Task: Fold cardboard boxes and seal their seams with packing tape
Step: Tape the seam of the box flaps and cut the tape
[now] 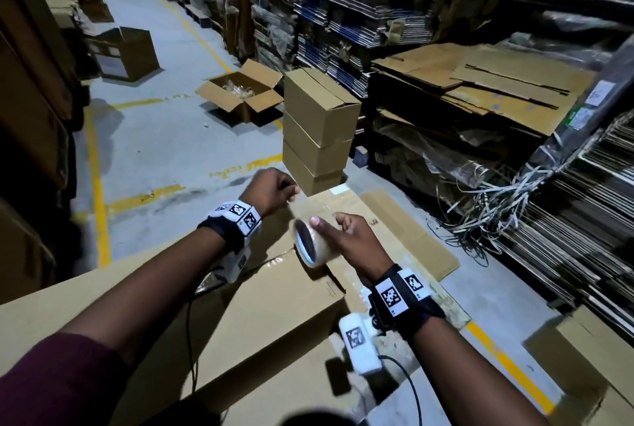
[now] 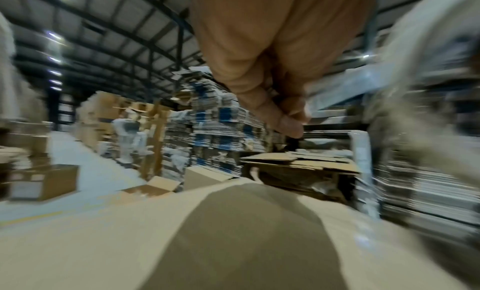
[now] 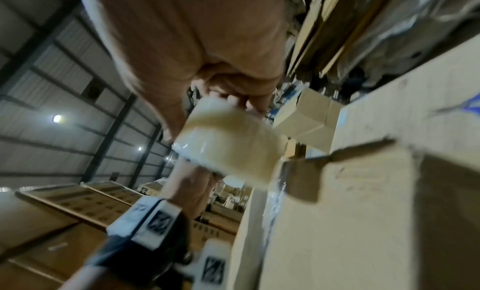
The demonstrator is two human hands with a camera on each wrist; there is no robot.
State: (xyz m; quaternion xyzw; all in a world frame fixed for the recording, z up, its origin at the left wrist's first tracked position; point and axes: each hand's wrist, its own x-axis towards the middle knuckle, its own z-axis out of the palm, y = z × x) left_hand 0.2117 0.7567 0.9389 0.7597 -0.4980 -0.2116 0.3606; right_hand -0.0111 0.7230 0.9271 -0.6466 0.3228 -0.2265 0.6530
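A large cardboard box [image 1: 267, 316] lies in front of me, its top flaps meeting along a seam. My right hand [image 1: 346, 237] grips a roll of clear packing tape [image 1: 310, 245] just above that seam. The same tape roll [image 3: 228, 149] shows pale and glossy in the right wrist view, beside the box [image 3: 363, 212] corner. My left hand [image 1: 274, 190] pinches the free end of the tape strip [image 1: 298, 206], pulled away from the roll. In the blurred left wrist view the left hand [image 2: 288, 120] has thumb and fingertips pressed together above the box top [image 2: 130, 233].
A stack of three closed boxes [image 1: 317, 127] stands just beyond my hands. An open box [image 1: 240, 89] sits on the concrete floor behind it. Flattened cartons [image 1: 480, 82] and tall bundles fill the right side. Yellow floor lines [image 1: 99, 206] run on the left.
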